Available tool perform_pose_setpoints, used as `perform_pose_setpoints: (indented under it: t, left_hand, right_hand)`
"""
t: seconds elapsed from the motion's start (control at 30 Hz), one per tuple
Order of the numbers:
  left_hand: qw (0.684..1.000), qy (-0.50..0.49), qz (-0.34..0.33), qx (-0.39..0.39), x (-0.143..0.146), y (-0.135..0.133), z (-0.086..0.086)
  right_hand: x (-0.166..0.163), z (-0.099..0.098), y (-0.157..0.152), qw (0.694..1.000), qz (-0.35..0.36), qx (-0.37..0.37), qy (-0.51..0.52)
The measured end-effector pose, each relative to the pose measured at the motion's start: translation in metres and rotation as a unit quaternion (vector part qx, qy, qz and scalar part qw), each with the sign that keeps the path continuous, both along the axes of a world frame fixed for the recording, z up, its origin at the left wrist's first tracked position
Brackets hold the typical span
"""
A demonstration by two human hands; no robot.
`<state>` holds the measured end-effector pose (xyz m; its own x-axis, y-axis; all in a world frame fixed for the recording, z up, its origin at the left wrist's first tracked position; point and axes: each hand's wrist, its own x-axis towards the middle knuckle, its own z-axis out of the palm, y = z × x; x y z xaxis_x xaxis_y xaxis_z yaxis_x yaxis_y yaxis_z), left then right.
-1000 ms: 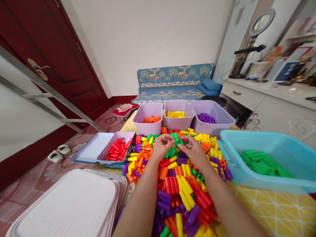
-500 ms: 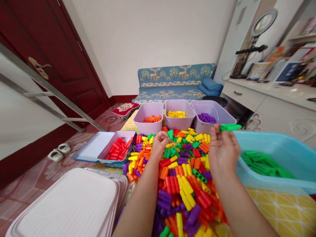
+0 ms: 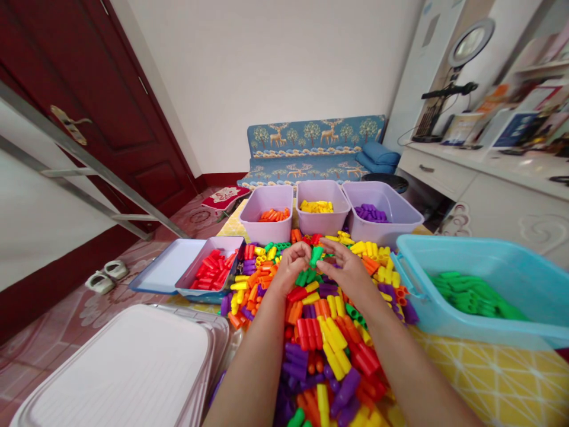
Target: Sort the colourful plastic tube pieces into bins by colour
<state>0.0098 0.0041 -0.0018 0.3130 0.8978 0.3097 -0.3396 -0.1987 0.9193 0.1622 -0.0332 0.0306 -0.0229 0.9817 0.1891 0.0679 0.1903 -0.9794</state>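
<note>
My left hand (image 3: pixel 294 264) is over the middle of a pile of colourful plastic tubes (image 3: pixel 335 335), its fingers closed on a green tube (image 3: pixel 316 256). From the right, my right hand (image 3: pixel 349 268) comes close to the same tube, thumb and fingers apart around its side. Whether the right fingertips touch it, I cannot tell. Red, yellow, orange, purple and green tubes lie mixed under both hands, some joined side by side.
Behind the pile stand lilac bins with orange (image 3: pixel 253 228), yellow (image 3: pixel 322 224) and purple tubes (image 3: pixel 372 213). A light-blue tub (image 3: pixel 484 252) with green tubes is at right. At left are a box of red tubes (image 3: pixel 231 279) and a white lid (image 3: pixel 120 356).
My right hand has moved left from beside the blue tub to my left hand, and the green piece it held there is gone from its fingers. A green tube now shows between both hands.
</note>
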Motion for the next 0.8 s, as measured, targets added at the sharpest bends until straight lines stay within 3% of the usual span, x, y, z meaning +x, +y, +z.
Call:
perform_pose_setpoints:
  t: [0.1,0.23,0.33,0.4,0.47,0.53,0.63,0.8]
  left_hand:
    - [1.0,0.014,0.019,0.003,0.0,-0.001,0.0]
    - [0.995,0.069,0.076,-0.002,0.003,0.002,0.0]
    - [0.972,0.129,0.194,0.021,0.0,0.007,0.002]
    - [0.92,0.197,0.333,0.054,-0.008,0.009,0.008]
    - [0.828,0.295,0.469,0.086,-0.019,0.008,0.015]
    - [0.734,0.391,0.548,0.086,-0.031,0.006,0.021]
    - [0.651,0.497,0.572,0.034,-0.044,0.003,0.025]
    - [0.605,0.607,0.515,0.006,-0.047,0.003,0.017]
  right_hand:
    - [-0.002,-0.005,0.001,0.999,0.026,0.005,-0.04]
    - [0.001,-0.012,0.004,0.999,-0.001,-0.005,-0.05]
    - [0.003,-0.021,0.009,0.998,-0.02,-0.011,-0.061]
    - [0.005,-0.028,0.012,0.997,-0.022,-0.017,-0.071]
    - [0.005,-0.034,0.014,0.997,-0.025,-0.019,-0.076]
    - [0.005,-0.037,0.015,0.997,-0.03,-0.021,-0.067]
    - [0.003,-0.037,0.014,0.997,-0.03,-0.026,-0.061]
    - [0.003,-0.035,0.014,0.997,-0.023,-0.03,-0.06]
